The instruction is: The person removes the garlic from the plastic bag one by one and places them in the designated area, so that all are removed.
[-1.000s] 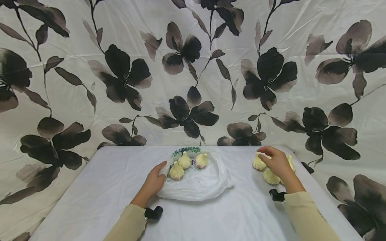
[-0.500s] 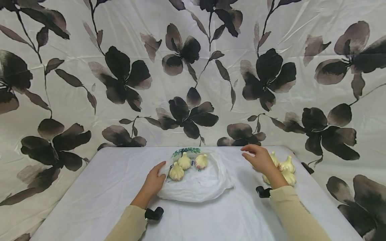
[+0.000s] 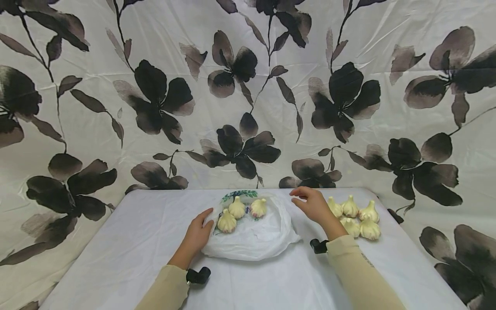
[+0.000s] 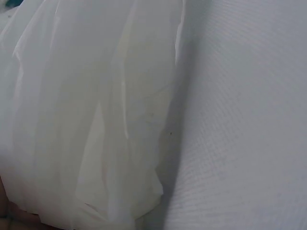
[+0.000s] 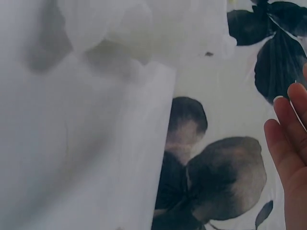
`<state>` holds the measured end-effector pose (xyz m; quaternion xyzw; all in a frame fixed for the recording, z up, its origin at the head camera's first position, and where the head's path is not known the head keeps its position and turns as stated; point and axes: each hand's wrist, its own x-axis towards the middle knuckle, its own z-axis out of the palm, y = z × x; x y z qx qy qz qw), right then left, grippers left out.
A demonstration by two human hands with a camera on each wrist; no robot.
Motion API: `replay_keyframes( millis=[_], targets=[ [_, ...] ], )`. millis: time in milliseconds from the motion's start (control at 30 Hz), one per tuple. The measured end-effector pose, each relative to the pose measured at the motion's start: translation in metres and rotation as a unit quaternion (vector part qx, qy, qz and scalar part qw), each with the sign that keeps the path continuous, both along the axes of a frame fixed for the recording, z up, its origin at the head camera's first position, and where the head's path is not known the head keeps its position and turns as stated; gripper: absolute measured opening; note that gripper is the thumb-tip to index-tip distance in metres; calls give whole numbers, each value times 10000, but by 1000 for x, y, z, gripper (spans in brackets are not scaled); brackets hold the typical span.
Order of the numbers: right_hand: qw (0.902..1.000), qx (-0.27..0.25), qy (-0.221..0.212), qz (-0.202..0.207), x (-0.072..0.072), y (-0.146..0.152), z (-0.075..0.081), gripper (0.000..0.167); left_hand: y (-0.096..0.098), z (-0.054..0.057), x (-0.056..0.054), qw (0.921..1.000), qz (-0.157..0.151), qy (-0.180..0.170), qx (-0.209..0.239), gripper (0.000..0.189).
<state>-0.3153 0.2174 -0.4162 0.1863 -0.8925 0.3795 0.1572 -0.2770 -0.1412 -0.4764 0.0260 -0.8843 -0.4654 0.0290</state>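
A white plastic bag (image 3: 252, 247) lies spread on the table in the head view, its mouth wide and a green print at its far side. Three garlic bulbs (image 3: 237, 208) sit within it, near its far left. My left hand (image 3: 198, 232) holds the bag's left rim; in the left wrist view its fingers (image 4: 21, 218) show at the plastic's lower edge. Between the bag and a group of several garlic bulbs (image 3: 350, 206) on the right, my right hand (image 3: 313, 207) hovers with nothing in it. Its fingers (image 5: 283, 139) are loosely extended in the right wrist view.
A white cloth covers the table (image 3: 128, 241). Behind it hangs a floral curtain (image 3: 286, 125), down to the table's far edge. Black cameras sit at both wrists, the left one (image 3: 198, 275) close to the bag's near left side.
My right hand has moved left, away from above the right-hand garlic bulbs, which now show fully. The left hand, the bag and the bulbs in it have stayed put.
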Motion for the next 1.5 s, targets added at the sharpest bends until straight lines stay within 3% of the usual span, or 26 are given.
replay_keyframes(
  millis=[633, 1100, 1500],
  targets=[
    [9970, -426, -636, 125, -12, -44, -8, 22, 0, -2, -1, 9998, 89, -55, 162, 47],
    [9922, -245, -1191, -263, -22, -72, -17, 30, 2, -2, 0, 9997, 106, -40, 196, 47],
    [9887, -192, -1466, -265, -28, -87, -19, 28, 3, 0, -1, 9997, 96, -33, 225, 47]
  ],
)
